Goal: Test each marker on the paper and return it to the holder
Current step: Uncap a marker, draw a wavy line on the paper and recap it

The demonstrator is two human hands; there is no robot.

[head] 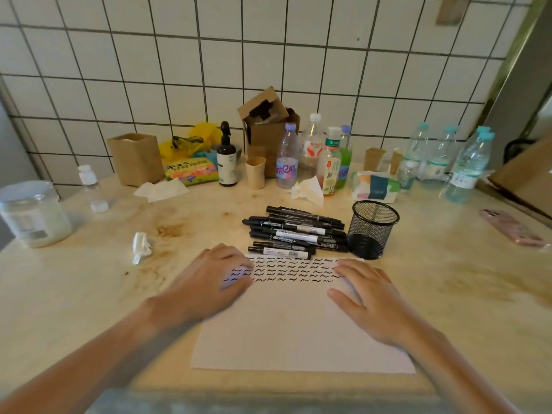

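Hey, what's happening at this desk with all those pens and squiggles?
A person is testing markers on a sheet of paper. Right now both hands lie flat on the sheet, the left hand on its left side and the right hand on its right side, holding no marker. Rows of black squiggles fill the top of the sheet. The black markers lie in a pile on the table just beyond it, beside the mesh holder, which looks empty.

A white sheet of paper (292, 330) lay flat on the table, its far end covered with rows of short black squiggles. A pile of capped black markers with white labels (294, 233) lay on their sides just beyond the sheet's far edge. Immediately right of the pile stood an upright black wire-mesh cylindrical holder (373, 230), with no markers visible inside.
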